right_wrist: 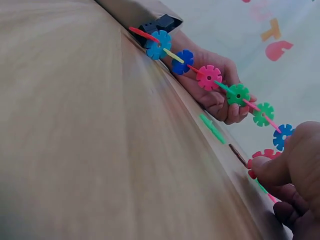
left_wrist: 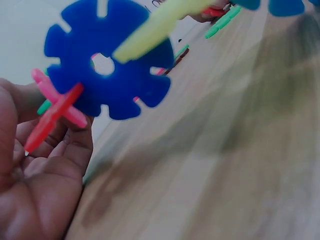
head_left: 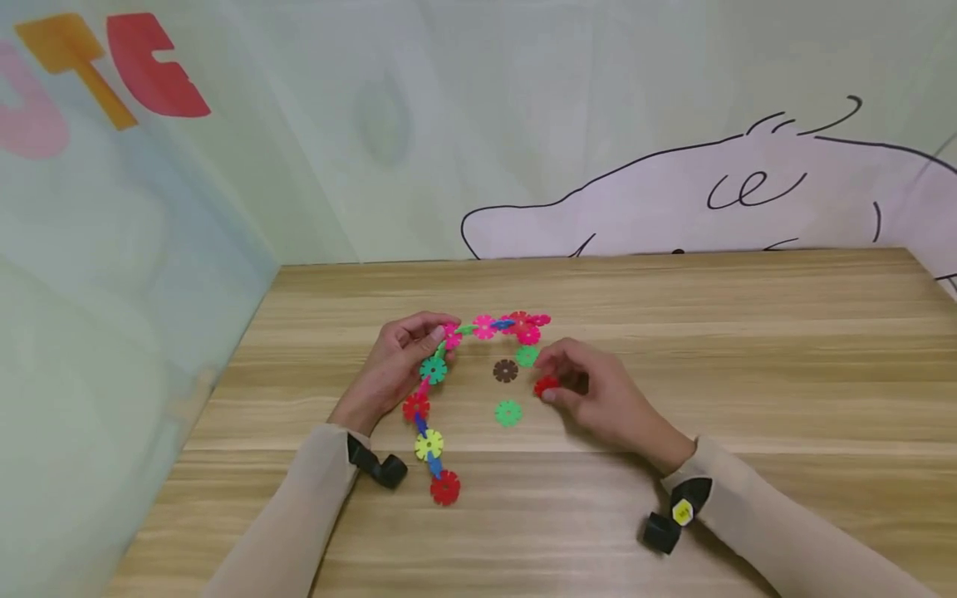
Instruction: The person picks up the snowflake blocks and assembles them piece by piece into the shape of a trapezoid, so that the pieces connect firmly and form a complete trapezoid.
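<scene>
A chain of notched plastic snowflake discs, slotted together in pink, green, blue, red and yellow, curves through the head view. My left hand (head_left: 389,365) grips it near its bend, at a pink disc (head_left: 452,335). One end is a red disc (head_left: 445,487) nearer me; the other is a red and pink cluster (head_left: 520,323). My right hand (head_left: 606,399) pinches a loose red disc (head_left: 544,385) between thumb and fingers, apart from the chain. In the left wrist view a blue disc (left_wrist: 75,45) of the chain hides part of the left hand (left_wrist: 50,195).
Between the hands, a brown disc (head_left: 505,370) and a green disc (head_left: 508,413) lie flat on the wooden table (head_left: 710,316). Another green disc (head_left: 527,356) is by the right fingertips. A printed cloth wall (head_left: 336,166) stands behind the table and on the left.
</scene>
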`<state>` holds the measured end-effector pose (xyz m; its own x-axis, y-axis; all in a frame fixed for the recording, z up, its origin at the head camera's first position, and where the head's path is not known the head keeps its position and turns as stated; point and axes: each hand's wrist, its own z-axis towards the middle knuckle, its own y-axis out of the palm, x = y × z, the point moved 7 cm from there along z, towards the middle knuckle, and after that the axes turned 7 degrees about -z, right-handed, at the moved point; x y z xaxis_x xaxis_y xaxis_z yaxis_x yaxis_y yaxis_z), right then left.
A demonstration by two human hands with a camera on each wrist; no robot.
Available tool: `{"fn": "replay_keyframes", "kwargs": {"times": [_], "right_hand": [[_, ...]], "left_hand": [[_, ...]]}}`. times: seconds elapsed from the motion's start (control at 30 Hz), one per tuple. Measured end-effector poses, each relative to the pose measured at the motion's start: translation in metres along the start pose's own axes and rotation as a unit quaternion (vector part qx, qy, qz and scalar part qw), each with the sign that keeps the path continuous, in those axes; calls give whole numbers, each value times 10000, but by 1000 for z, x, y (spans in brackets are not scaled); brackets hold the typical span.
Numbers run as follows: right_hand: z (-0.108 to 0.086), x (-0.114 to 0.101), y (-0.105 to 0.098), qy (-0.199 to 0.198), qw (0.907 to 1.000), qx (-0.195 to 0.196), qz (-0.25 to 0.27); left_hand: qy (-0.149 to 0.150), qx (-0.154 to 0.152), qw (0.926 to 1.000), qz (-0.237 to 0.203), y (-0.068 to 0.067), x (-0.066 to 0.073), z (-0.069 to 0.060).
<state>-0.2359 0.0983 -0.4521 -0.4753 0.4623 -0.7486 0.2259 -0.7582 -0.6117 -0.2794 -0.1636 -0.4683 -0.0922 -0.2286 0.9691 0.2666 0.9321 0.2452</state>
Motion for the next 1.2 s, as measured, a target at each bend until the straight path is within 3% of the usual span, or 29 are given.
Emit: {"fn": "replay_keyframes", "kwargs": {"times": [0.13,0.33,0.97,1.2], "right_hand": [[1,6,-6,320,9987,320,218],[2,10,-10,469,9960,630,416],[3,16,-15,679,9915,873,680],[6,20,-14,1060,9784,1051,1427]], "left_hand": [[0,32,10000,50,0,-1,0],[1,70,9999,144,0,0,1],[30,-87,9999,40,3,1,1],[-83,-366,9993,5,5,0,-2]]}}
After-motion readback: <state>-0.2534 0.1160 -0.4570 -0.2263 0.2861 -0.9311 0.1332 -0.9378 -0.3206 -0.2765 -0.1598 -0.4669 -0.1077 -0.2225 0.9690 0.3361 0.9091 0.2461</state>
